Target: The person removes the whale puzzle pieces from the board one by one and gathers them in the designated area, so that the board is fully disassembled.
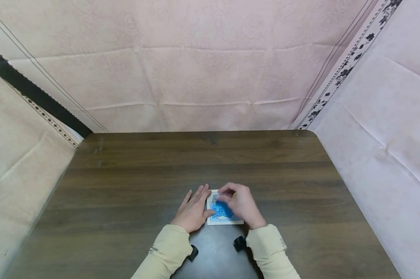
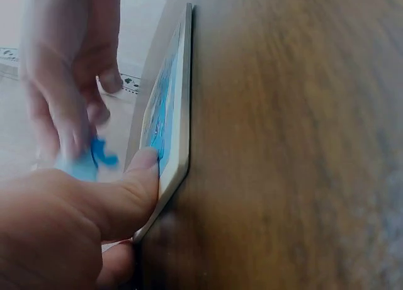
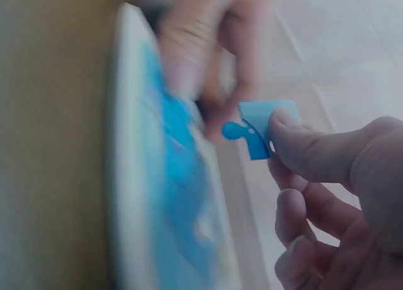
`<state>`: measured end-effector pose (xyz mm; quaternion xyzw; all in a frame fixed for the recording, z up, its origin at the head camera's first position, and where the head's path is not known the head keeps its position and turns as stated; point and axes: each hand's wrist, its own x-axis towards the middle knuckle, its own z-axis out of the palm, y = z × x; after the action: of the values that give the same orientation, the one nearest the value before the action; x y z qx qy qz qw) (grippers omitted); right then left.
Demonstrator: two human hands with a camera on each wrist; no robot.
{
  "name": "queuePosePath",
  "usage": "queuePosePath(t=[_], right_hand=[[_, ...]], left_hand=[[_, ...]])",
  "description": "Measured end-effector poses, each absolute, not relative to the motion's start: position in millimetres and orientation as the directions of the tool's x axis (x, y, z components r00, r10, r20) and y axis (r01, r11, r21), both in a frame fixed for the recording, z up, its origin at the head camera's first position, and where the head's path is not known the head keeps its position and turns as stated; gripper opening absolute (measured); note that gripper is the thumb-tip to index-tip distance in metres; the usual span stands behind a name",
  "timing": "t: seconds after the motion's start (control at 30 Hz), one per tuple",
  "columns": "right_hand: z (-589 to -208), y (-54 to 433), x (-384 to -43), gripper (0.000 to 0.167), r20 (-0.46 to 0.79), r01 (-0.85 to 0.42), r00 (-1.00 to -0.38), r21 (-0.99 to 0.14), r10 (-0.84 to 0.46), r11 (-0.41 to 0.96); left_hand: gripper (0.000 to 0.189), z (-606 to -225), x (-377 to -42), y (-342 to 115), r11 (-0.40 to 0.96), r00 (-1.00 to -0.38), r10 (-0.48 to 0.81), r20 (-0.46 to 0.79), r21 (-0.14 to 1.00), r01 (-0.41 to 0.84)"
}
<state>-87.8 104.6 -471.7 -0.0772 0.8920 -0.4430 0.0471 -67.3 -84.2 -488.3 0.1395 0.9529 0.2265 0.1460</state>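
A light and dark blue jigsaw puzzle piece [image 3: 257, 144] with a rounded knob is pinched between the thumb and fingers of my right hand [image 1: 242, 203], above the puzzle board. That puzzle board [image 1: 225, 223], pale-edged with a blue picture, lies flat on the table; my right hand hides its upper right part. My left hand [image 1: 193, 212] rests at the board's left side, fingers straight and spread, its thumb [image 2: 135, 183] pressing on the board's edge. In the left wrist view the puzzle piece [image 2: 79, 167] looks blurred behind the left hand.
The brown wooden table [image 1: 126, 186] extends around the board. Pale patterned cloth [image 1: 203, 77] hangs at the back and both sides. Black straps [image 1: 239, 244] show by the cuffs of the light sleeves [image 1: 175, 248].
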Motion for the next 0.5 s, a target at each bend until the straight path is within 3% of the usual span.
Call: queuePosePath(t=[0.2, 0.5], right_hand=[[-461.2, 150.8, -92.1, 0.005, -0.094, 0.048, -0.995, -0.796, -0.045, 0.603], [-468.8, 204.1, -98.5, 0.011, -0.149, 0.156, -0.986, -0.730, 0.067, 0.665]], left_hand=[[0.071, -489.3, -66.8, -82.7, 0.865, -0.924, 0.316, -0.215, 0.466, 0.187], [0.071, -488.4, -65.9, -83.2, 0.858, -0.927, 0.318, -0.201, 0.477, 0.191]])
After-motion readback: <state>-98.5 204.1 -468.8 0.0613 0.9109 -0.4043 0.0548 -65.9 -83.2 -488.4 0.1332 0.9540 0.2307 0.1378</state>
